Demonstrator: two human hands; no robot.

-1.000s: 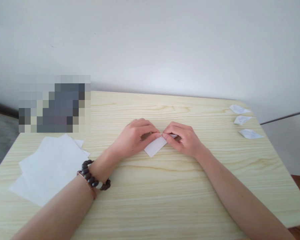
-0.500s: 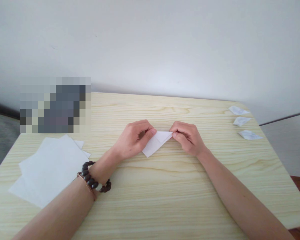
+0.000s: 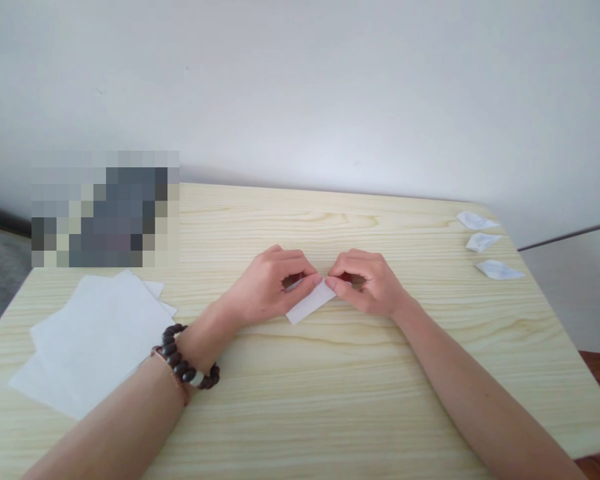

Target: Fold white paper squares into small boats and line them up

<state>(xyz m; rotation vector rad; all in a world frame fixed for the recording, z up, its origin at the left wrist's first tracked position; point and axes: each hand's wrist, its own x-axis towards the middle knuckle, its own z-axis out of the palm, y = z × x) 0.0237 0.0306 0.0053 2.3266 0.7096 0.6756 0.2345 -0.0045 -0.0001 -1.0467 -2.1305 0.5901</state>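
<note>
Folded paper (image 3: 307,309), fingers (image 3: 293,264) of left hand (image 3: 263,283) and right hand (image 3: 375,287) pinching it, pale wood-grained table (image 3: 325,393), whitish wall (image 3: 300,87) behind

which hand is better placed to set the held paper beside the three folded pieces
Probably the right hand: it pinches the paper from the side nearer the folded pieces. The left hand also holds the paper, but it sits farther from them, nearer the sheets.
</note>
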